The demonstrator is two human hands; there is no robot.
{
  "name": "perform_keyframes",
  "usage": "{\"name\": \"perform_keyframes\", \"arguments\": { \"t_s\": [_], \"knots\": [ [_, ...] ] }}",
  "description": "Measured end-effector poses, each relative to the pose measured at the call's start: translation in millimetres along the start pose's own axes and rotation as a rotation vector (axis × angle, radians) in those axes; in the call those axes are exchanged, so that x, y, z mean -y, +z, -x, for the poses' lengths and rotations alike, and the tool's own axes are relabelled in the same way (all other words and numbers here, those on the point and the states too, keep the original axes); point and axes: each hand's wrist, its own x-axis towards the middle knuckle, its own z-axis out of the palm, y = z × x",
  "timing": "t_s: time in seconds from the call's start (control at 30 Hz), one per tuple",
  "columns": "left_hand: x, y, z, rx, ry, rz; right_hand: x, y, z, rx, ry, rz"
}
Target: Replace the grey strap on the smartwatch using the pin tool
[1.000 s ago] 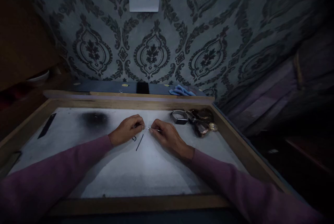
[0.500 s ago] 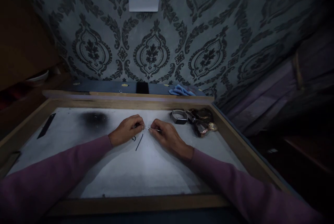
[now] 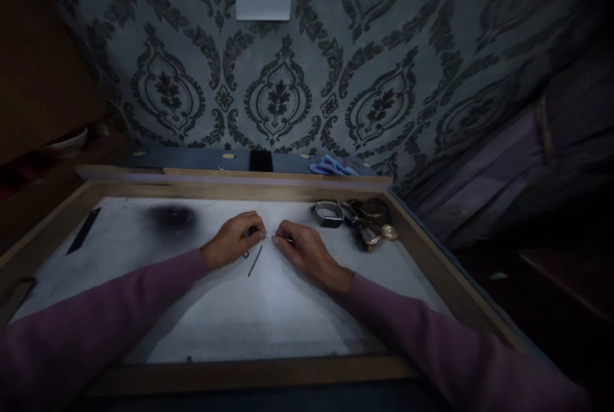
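Note:
My left hand (image 3: pixel 236 238) is closed in a pinch over the white board (image 3: pixel 215 319); a small dark piece shows between its fingers, mostly hidden. Facing it, my right hand (image 3: pixel 309 251) grips a thin metal tool (image 3: pixel 290 240) like a fine screwdriver or tweezers. The tool's tip points left and reaches the left fingertips. Just below the hands lies a thin dark strip (image 3: pixel 255 261), slanted on the board. A small dark curved piece (image 3: pixel 246 255) sits under my left hand.
Several wristwatches (image 3: pixel 371 226) lie together at the board's back right, beside a grey-banded watch (image 3: pixel 329 214). A flat black bar (image 3: pixel 84 231) rests at the left. Wooden edges (image 3: pixel 240 189) rim the board. Behind are a black phone-like slab (image 3: pixel 261 160) and a blue cloth (image 3: pixel 332 166).
Both hands keep nearly the same pose, the tool's tip still at the left fingertips. The whole view has shifted very slightly.

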Motion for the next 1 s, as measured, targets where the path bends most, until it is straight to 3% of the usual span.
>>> {"name": "perform_keyframes", "arguments": {
  "t_s": [0.37,0.6,0.77,1.0],
  "knots": [
    [2.2,3.1,-2.1,-0.023,-0.032,0.02,-0.4,1.9,-1.5,-0.036,0.033,-0.097],
    [-3.1,2.0,-1.7,-0.047,-0.063,0.08,3.5,-0.4,-8.6,-0.142,0.204,-0.507],
    [-4.6,0.8,-2.2,-0.058,-0.087,0.124,8.0,-3.6,-12.0,-0.131,0.364,-0.844],
    [-5.5,0.1,-0.6,-0.067,-0.088,0.167,7.5,-1.4,-12.7,-0.154,0.442,-1.029]
  ]
}}
